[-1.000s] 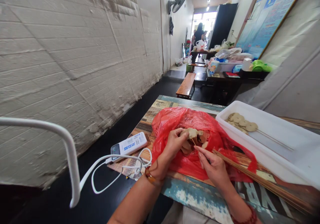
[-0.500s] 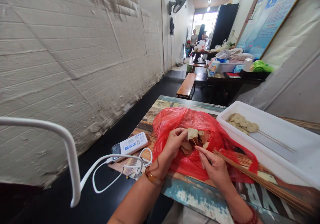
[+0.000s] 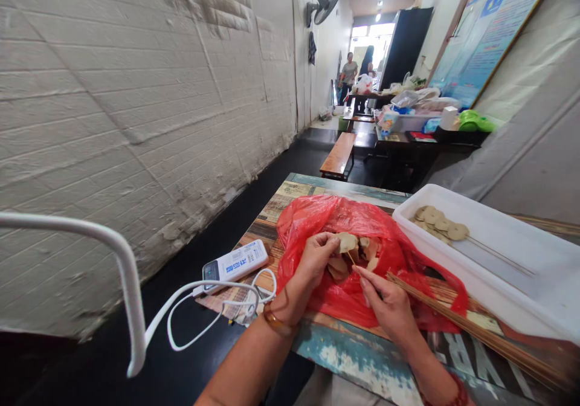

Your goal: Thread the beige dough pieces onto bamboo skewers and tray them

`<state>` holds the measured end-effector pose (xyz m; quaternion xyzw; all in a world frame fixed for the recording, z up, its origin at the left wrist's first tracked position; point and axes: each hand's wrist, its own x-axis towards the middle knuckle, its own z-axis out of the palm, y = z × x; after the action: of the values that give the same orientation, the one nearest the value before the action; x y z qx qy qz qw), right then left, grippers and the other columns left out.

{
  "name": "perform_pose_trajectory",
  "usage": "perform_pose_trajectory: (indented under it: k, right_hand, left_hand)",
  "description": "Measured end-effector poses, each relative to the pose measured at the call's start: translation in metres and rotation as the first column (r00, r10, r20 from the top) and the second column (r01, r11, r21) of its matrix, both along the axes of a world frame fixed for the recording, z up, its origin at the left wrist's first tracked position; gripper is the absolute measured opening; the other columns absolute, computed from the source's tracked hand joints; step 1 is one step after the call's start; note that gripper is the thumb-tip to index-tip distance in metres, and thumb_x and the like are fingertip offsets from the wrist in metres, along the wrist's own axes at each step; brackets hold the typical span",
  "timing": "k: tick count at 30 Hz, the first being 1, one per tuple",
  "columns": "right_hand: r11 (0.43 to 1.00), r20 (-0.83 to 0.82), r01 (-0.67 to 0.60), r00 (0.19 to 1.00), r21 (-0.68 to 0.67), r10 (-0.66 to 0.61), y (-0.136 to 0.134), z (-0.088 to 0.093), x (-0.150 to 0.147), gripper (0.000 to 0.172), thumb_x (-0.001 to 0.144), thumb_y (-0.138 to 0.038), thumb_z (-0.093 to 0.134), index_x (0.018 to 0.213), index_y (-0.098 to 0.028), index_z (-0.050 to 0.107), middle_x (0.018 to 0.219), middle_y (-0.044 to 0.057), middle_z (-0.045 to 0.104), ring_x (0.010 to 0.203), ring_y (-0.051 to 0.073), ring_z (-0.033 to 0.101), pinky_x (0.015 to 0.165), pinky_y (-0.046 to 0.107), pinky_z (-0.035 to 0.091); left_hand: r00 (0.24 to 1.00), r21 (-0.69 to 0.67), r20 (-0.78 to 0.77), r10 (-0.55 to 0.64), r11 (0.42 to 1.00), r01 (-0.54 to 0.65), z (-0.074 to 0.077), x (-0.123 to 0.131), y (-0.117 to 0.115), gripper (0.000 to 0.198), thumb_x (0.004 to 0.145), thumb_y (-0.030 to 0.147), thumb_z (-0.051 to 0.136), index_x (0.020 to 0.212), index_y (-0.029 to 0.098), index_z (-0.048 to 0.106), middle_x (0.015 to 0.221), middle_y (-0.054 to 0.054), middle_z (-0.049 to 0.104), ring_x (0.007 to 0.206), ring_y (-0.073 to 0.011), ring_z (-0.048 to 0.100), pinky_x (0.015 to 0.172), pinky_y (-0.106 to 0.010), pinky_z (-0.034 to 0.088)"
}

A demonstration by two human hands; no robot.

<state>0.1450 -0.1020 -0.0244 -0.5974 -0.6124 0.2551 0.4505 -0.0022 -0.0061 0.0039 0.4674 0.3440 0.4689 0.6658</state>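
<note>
My left hand [image 3: 318, 256] pinches a pale round food slice [image 3: 347, 242] by its left edge, above the mouth of a red plastic bag [image 3: 294, 225]. More slices [image 3: 338, 268] lie inside the bag. Between the fingertips of my right hand [image 3: 384, 294] is a thin wooden skewer [image 3: 351, 258], whose upper end meets the lower part of the held slice; how deep it goes I cannot tell. A bundle of skewers [image 3: 480, 328] rests on the table to the right of that hand. Threaded slices [image 3: 437, 222] lie in a white plastic tub [image 3: 507, 297] at the right.
On the patterned table [image 3: 344, 351], a white power bank [image 3: 236, 265] with a looped white cable [image 3: 181, 333] sits left of the bag. Beyond are a wooden bench [image 3: 339, 153] and a cluttered table [image 3: 408, 137]. Two people [image 3: 348, 70] stand far back near the doorway.
Both hands have stayed almost in place, with the slice and skewer barely shifted. In the background, one person has moved slightly.
</note>
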Motion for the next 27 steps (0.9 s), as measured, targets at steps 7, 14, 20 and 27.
perform_pose_trajectory:
  k: [7,14,20,27]
  right_hand:
    - [1.0,-0.013,0.003,1.0,-0.014,-0.003,-0.0003,0.0003,-0.0004,0.043,0.088,-0.037,0.046,0.113,-0.009,0.068,0.057,0.002,0.063,0.047,0.013,0.053,0.052,0.023,0.047]
    - [0.999,-0.047,0.015,0.999,-0.032,-0.016,-0.0005,-0.0033,0.0003,0.04,0.088,-0.037,0.047,0.111,-0.011,0.068,0.06,0.001,0.064,0.047,0.012,0.053,0.052,0.022,0.047]
    - [0.999,-0.049,0.02,0.999,-0.03,-0.021,0.0001,-0.0029,0.0002,0.04,0.088,-0.037,0.048,0.109,-0.01,0.069,0.06,0.002,0.064,0.047,0.012,0.054,0.052,0.021,0.047]
    - [1.0,-0.006,0.008,1.0,0.002,-0.008,-0.0001,-0.0032,0.0011,0.039,0.088,-0.037,0.048,0.108,-0.012,0.071,0.055,0.001,0.062,0.047,0.013,0.054,0.052,0.022,0.047]
  left_hand:
    - [0.999,-0.007,0.0,-0.04,0.999,0.04,0.0009,-0.0005,-0.0024,0.028,0.071,0.038,0.066,0.065,0.014,0.053,0.056,0.003,0.05,0.046,-0.0063,0.043,0.047,-0.02,0.032]
    - [0.994,-0.062,0.038,-0.106,0.992,0.109,-0.0007,-0.0014,0.0003,0.034,0.069,0.044,0.069,0.072,0.013,0.057,0.06,0.001,0.052,0.048,-0.0063,0.043,0.047,-0.02,0.03]
    - [0.981,-0.104,0.089,-0.174,0.978,0.183,-0.0014,-0.0026,-0.001,0.033,0.071,0.042,0.069,0.069,0.013,0.053,0.058,0.001,0.051,0.045,-0.0053,0.039,0.045,-0.021,0.026]
    - [0.991,-0.102,0.103,-0.086,0.99,0.097,0.001,-0.0009,0.0006,0.032,0.069,0.042,0.069,0.073,0.011,0.062,0.061,-0.001,0.054,0.05,-0.0074,0.045,0.049,-0.021,0.031]
